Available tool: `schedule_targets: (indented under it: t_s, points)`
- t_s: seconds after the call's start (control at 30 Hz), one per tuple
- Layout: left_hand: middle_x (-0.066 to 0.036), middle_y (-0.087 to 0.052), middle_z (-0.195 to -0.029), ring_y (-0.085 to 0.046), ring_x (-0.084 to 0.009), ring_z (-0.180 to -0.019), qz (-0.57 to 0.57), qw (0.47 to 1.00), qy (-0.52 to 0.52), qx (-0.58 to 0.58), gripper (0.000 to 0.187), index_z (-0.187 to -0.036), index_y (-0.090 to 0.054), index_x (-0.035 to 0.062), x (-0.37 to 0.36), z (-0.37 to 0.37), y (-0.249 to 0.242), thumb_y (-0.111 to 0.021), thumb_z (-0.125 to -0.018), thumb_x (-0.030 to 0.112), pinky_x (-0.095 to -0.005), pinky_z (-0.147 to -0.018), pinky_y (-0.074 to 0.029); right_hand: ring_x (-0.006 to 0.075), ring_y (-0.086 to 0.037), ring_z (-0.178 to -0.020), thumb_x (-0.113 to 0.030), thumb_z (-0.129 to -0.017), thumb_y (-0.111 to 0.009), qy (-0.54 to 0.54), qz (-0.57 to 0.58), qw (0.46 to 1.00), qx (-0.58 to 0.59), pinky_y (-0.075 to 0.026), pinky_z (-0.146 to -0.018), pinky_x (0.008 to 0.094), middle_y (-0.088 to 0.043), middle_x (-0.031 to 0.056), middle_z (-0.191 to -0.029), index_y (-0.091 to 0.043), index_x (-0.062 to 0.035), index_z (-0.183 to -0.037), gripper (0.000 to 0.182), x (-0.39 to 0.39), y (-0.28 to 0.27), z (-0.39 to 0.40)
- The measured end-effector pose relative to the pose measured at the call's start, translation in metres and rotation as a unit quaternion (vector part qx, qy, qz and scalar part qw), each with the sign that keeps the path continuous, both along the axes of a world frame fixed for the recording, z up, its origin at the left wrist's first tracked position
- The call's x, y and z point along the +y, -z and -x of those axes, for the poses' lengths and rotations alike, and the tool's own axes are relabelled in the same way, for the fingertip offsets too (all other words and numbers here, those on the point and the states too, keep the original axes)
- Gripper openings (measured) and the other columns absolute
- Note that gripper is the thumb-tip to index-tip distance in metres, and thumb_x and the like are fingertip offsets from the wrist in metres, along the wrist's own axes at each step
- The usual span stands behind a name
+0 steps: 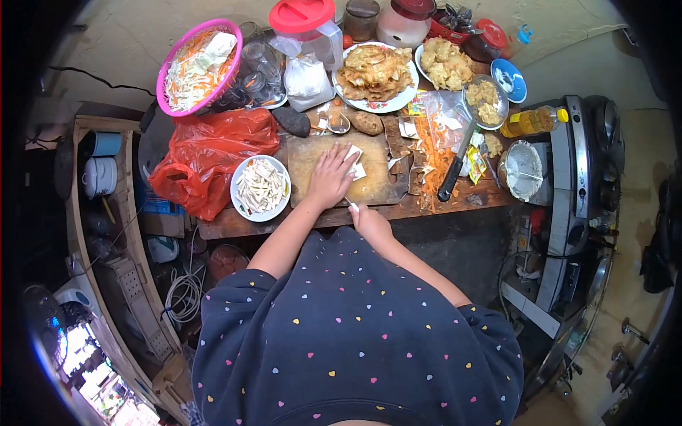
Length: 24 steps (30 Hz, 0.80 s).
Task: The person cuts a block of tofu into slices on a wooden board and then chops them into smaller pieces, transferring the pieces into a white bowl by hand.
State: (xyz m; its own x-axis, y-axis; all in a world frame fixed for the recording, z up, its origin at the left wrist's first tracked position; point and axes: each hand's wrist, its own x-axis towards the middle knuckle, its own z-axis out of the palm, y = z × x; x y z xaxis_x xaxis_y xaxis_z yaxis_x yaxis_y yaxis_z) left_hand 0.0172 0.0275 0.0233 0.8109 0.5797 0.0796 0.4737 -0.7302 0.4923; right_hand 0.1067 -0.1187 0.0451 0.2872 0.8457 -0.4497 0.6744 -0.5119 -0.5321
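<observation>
My left hand [331,177] lies flat with fingers stretched out on a worn wooden cutting board [305,150]. Its fingertips touch a pale white piece of food [357,171], whose kind I cannot make out. At the board's near edge my right hand [372,224] is closed around a small knife [352,205]; only a short light part shows, pointing towards my left hand. Left of the board stands a white bowl [236,202] full of pale cut sticks [262,186].
Peelings and orange shreds [432,181] lie right of the board with a black-handled knife [452,174]. Behind are plates of fried food [374,71] and a pink basket of shredded vegetables [201,69]. A red plastic bag [220,145] lies left; an oil bottle [529,122] stands right.
</observation>
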Motion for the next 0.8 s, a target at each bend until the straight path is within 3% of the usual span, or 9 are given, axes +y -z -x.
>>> schedule_targets:
  t_s: [0.2,0.3,0.4,0.5,0.6,0.63,0.8]
  points:
    - [-0.010,-0.027,-0.151,-0.022,-0.0362,-0.139,-0.014,0.999,0.024,0.018,0.053,-0.142,-0.036,0.0179,0.006,0.001,0.004,-0.042,-0.090,0.027,-0.0542,-0.111,-0.015,0.0425,-0.063,-0.066,-0.038,-0.096,-0.041,0.008,0.007,1.000,0.001,-0.050,-0.060,0.0516,-0.063,0.0257,-0.069,-0.056,0.0016,-0.088,0.043,0.002,0.006,0.003]
    - [-0.011,-0.026,-0.151,-0.021,-0.0357,-0.139,-0.017,0.999,0.028,0.028,0.053,-0.142,-0.036,0.0149,0.007,0.000,0.004,-0.040,-0.091,0.028,-0.0531,-0.112,-0.014,0.0427,-0.063,-0.067,-0.038,-0.096,-0.041,0.002,0.004,1.000,-0.001,-0.049,-0.061,0.0518,-0.063,0.0263,-0.071,-0.056,0.0018,-0.088,0.043,0.002,0.006,0.002]
    - [-0.015,-0.034,-0.146,-0.030,-0.0366,-0.135,-0.013,0.998,-0.039,-0.051,0.053,-0.139,-0.037,0.0087,-0.001,0.003,0.005,-0.044,-0.090,0.025,-0.0505,-0.109,-0.021,0.0440,-0.062,-0.071,-0.037,-0.097,-0.039,0.017,0.003,0.999,0.038,-0.049,-0.065,0.0522,-0.062,0.0279,-0.074,-0.057,0.0026,-0.089,0.044,0.004,0.006,-0.001]
    - [-0.017,-0.049,-0.130,-0.046,-0.0354,-0.120,0.009,0.979,-0.169,-0.110,0.044,-0.128,-0.047,0.0034,-0.017,0.020,0.002,-0.052,-0.087,0.020,-0.0452,-0.100,-0.034,0.0456,-0.061,-0.076,-0.037,-0.097,-0.038,0.053,-0.017,0.992,0.112,-0.047,-0.069,0.0522,-0.062,0.0291,-0.077,-0.057,0.0030,-0.090,0.045,-0.001,0.011,-0.005]
    - [-0.010,-0.059,-0.112,-0.053,-0.0302,-0.106,0.044,0.964,-0.238,-0.108,0.032,-0.113,-0.056,0.0063,-0.030,0.040,0.000,-0.058,-0.084,0.018,-0.0410,-0.092,-0.039,0.0463,-0.060,-0.077,-0.037,-0.097,-0.038,0.071,-0.022,0.986,0.148,-0.046,-0.070,0.0521,-0.061,0.0295,-0.078,-0.057,0.0032,-0.089,0.045,-0.004,0.019,-0.007]
    - [-0.009,-0.062,-0.104,-0.055,-0.0282,-0.098,-0.010,0.967,-0.221,-0.127,0.024,-0.103,-0.060,0.0062,-0.032,0.043,-0.003,-0.062,-0.081,0.016,-0.0386,-0.086,-0.041,0.0462,-0.060,-0.076,-0.037,-0.097,-0.038,0.073,-0.016,0.987,0.142,-0.046,-0.069,0.0520,-0.061,0.0294,-0.078,-0.057,0.0032,-0.089,0.046,-0.004,0.017,-0.008]
    - [-0.007,-0.064,-0.104,-0.056,-0.0271,-0.097,-0.020,0.975,-0.189,-0.118,0.022,-0.097,-0.064,0.0062,-0.040,0.052,-0.007,-0.067,-0.078,0.017,-0.0369,-0.084,-0.042,0.0454,-0.060,-0.072,-0.037,-0.097,-0.038,0.033,-0.017,0.994,0.098,-0.047,-0.067,0.0517,-0.061,0.0284,-0.074,-0.057,0.0029,-0.088,0.046,-0.001,-0.001,-0.005]
